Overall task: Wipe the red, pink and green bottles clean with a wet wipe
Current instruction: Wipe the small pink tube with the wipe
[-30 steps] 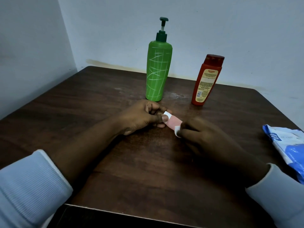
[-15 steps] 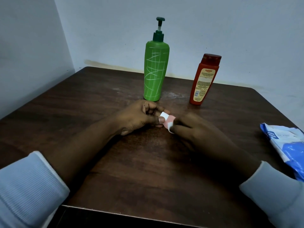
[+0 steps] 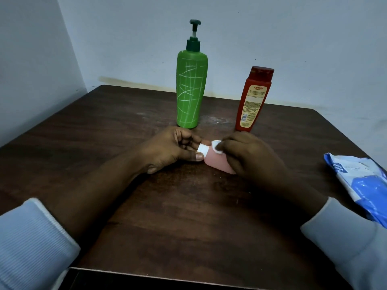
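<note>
Fingers (image 3: 225, 146) of our right hand (image 3: 251, 158) slid the pinched wet wipe (image 3: 216, 146) capward, so the pink bottle (image 3: 215, 162) is mid-wipe. Our left hand (image 3: 167, 149) pinches its cap (image 3: 202, 148).

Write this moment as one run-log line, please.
left hand: holds pink bottle by white cap | right hand: presses wet wipe on it | green bottle, red bottle: upright behind

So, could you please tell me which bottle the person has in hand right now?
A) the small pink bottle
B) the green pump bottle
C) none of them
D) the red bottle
A: the left hand pinches the white-capped end of the pink bottle and the right hand holds a wet wipe against it, while the green bottle and red bottle stand apart behind.
</note>
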